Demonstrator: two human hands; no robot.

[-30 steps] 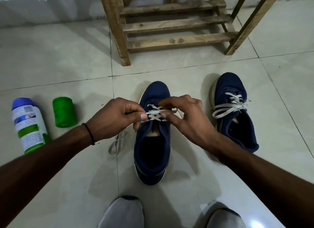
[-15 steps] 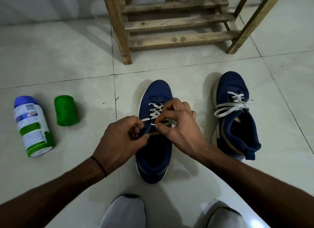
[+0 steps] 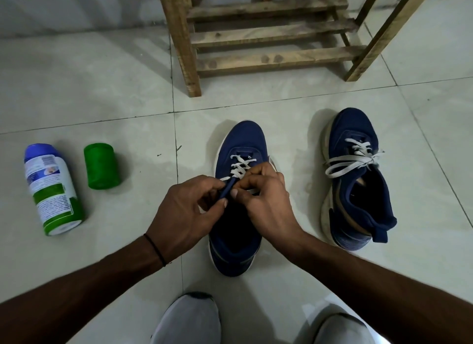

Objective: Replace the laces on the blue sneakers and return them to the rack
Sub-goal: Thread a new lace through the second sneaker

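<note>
Just beyond the knees (image 3: 189, 320), the left hand (image 3: 184, 213) and right hand (image 3: 266, 203) have drawn back from the crossed lace (image 3: 239, 164). Each now pinches what looks like the near sneaker's (image 3: 244, 138) blue tongue, so threading isn't finished. Farther right the second sneaker (image 3: 358, 190) lies laced on the floor, short of the rack (image 3: 276, 59).

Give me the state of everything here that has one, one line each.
Middle sneaker, upright on the floor, partly laced.
White lace, crossed through front eyelets, untied.
Left hand, pinches the middle sneaker's blue upper.
Right hand, pinches the white lace.
Right-side sneaker, laced and tied, leaning sideways.
Bottle, lying on its side, capped.
Green cylinder, on the floor, untouched.
Rack, standing on the floor, sneakers not on it.
</note>
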